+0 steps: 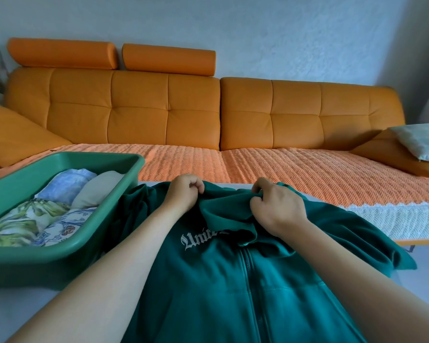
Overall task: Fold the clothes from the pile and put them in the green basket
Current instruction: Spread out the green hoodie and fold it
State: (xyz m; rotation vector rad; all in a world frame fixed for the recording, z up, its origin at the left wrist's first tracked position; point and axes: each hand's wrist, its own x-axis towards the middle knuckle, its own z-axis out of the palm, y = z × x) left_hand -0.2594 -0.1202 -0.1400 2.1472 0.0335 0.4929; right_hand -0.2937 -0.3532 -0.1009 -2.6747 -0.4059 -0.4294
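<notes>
Head view of a folding task at a white table (22, 308). A dark green zip-front jacket (221, 293) lies front-up on the table, its zipper running from the near edge toward the far side and pale gothic lettering (203, 240) partly covered by a bunched fold of the collar or hood. The left hand (183, 191) and the right hand (275, 206) sit at the far end of the garment, apart from each other, each with fingers curled and pinching the bunched green fabric that lies between them. The green basket (60, 263) stands on the table at the left, touching the jacket's left sleeve area; it holds four folded items: a blue-and-white piece (65, 184) and a beige piece (97, 189) on the far side, a leaf-print piece (22, 224) and a blue floral piece (65, 226) on the near side. Beyond the table, an orange sofa (159, 107) with a textured orange cover (282, 169) spans the background; a pale pillow (421, 142) rests on its right armrest.
</notes>
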